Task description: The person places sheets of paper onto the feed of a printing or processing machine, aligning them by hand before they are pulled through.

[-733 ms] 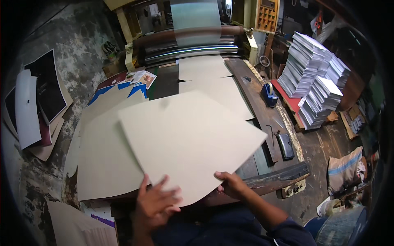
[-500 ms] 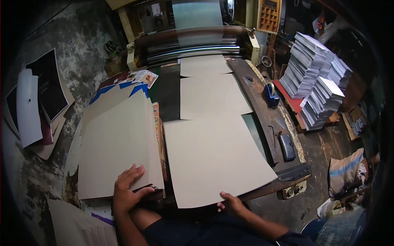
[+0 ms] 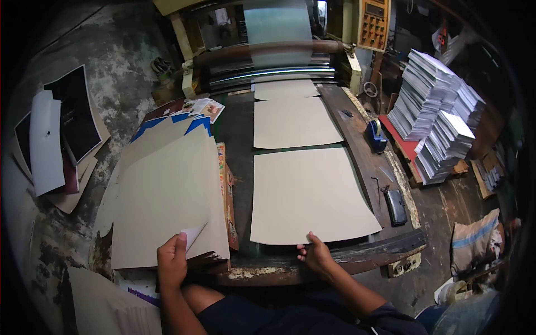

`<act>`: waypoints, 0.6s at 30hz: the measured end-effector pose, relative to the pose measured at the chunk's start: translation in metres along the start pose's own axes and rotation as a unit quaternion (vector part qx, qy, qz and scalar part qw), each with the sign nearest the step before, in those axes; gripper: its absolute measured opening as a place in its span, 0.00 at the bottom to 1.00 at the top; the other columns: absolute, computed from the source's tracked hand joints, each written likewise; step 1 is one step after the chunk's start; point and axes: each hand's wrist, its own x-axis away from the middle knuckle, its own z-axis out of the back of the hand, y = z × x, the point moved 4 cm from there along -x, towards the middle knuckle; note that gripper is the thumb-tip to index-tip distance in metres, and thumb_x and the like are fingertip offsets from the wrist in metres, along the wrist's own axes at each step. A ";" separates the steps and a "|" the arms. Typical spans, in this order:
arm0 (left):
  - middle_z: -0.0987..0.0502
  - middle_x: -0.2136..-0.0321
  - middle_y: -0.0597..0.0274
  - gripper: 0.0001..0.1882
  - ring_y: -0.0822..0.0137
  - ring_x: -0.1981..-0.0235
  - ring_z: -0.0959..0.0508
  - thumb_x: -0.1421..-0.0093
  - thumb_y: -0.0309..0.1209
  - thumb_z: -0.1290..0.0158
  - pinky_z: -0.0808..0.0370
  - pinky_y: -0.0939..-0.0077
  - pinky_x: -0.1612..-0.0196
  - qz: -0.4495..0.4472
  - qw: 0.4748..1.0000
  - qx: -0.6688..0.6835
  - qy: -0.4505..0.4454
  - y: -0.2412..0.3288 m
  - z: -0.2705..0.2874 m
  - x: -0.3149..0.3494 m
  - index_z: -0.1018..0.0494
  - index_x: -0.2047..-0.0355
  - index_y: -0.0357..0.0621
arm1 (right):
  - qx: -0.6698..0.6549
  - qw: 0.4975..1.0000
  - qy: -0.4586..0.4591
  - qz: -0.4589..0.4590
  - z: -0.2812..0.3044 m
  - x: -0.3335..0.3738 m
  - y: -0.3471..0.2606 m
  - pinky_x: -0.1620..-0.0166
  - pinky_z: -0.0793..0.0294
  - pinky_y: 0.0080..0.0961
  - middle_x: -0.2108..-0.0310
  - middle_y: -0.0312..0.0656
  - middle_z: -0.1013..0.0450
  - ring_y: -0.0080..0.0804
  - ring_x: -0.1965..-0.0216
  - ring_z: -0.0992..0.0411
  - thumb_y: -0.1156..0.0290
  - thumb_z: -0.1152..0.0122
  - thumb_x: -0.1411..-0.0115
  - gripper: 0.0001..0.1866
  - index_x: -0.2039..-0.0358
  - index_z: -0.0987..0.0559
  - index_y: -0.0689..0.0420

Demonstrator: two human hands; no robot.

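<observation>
My left hand (image 3: 172,259) pinches the near right corner of the top sheet on a tall stack of beige card sheets (image 3: 162,195). That corner is curled up, showing a paler underside. On the machine's feed table lies a large beige card sheet (image 3: 312,195), its near edge slightly raised. My right hand (image 3: 317,255) grips this edge, thumb on top and fingers curled beneath. Ahead of it, a second card sheet (image 3: 296,123) and a third card sheet (image 3: 285,89) lie in line toward the shiny roller (image 3: 273,73).
A blue tape dispenser (image 3: 377,137) and a dark case (image 3: 396,206) sit along the table's right side. Beyond are tall stacks of white paper (image 3: 421,95) on a red board. Loose dark and white sheets (image 3: 47,145) lie at left. A control panel (image 3: 373,25) hangs at the back.
The right hand's sheet has moved away toward the roller, opening a strip of table before it. The sheets ahead also advanced. My left hand went from lying spread on the stack to pinching a lifted corner.
</observation>
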 end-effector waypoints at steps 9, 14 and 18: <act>0.26 0.78 0.62 0.18 0.65 0.75 0.27 0.31 0.37 0.58 0.31 0.66 0.50 -0.173 0.934 0.041 0.311 -0.004 -0.015 0.014 0.28 0.72 0.37 | -0.019 0.997 0.032 0.063 0.009 -0.077 -0.012 0.61 0.31 0.36 0.61 0.42 0.27 0.28 0.71 0.34 0.41 0.53 0.37 0.27 0.49 0.35 0.50; 0.20 0.75 0.64 0.12 0.63 0.70 0.18 0.36 0.33 0.50 0.40 0.50 0.39 -0.376 0.922 -0.046 0.080 0.045 -0.026 0.048 0.26 0.77 0.46 | -0.028 0.998 -0.020 0.059 -0.067 0.015 -0.037 0.61 0.28 0.36 0.58 0.41 0.27 0.32 0.68 0.31 0.37 0.54 0.40 0.38 0.41 0.35 0.55; 0.18 0.69 0.69 0.09 0.64 0.57 0.18 0.37 0.33 0.47 0.46 0.48 0.35 -0.405 0.912 -0.013 -0.065 0.060 -0.041 0.062 0.23 0.74 0.48 | 0.048 0.927 -0.363 0.078 -0.069 0.057 -0.048 0.62 0.26 0.38 0.59 0.43 0.25 0.34 0.66 0.27 0.40 0.51 0.40 0.34 0.44 0.32 0.55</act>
